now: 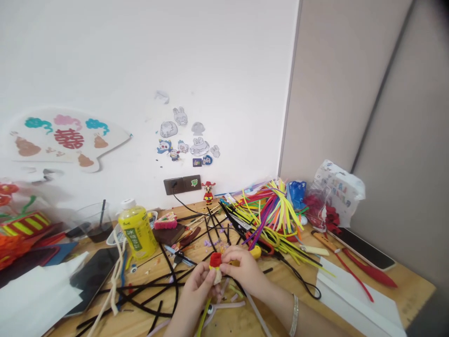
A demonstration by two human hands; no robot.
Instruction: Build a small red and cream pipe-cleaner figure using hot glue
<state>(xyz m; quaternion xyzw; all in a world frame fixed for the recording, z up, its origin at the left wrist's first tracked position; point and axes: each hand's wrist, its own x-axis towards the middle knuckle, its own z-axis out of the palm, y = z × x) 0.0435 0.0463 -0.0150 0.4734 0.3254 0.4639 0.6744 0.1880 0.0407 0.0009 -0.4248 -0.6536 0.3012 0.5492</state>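
Note:
Near the front of the wooden table, my left hand (197,286) and my right hand (244,268) meet around a small fuzzy piece (215,260), red on top with a yellow band and a pale lower part. It looks made of pipe cleaners. The left thumb and fingers pinch it from the left and below. From the right, my right thumb and fingertips press against its side, hiding part of it. Pale strips (229,304) and a yellow-green strip (202,319) lie or hang under the hands. Black pipe cleaners (140,306) are scattered to the left.
A yellow drink bottle (138,231) and a clear cup (94,224) stand at left. Colourful pipe cleaners (270,210) heap up behind my right hand, beside scissors (242,222). A phone (365,248) and white paper (358,295) lie right. A small red figure (208,192) stands by the wall.

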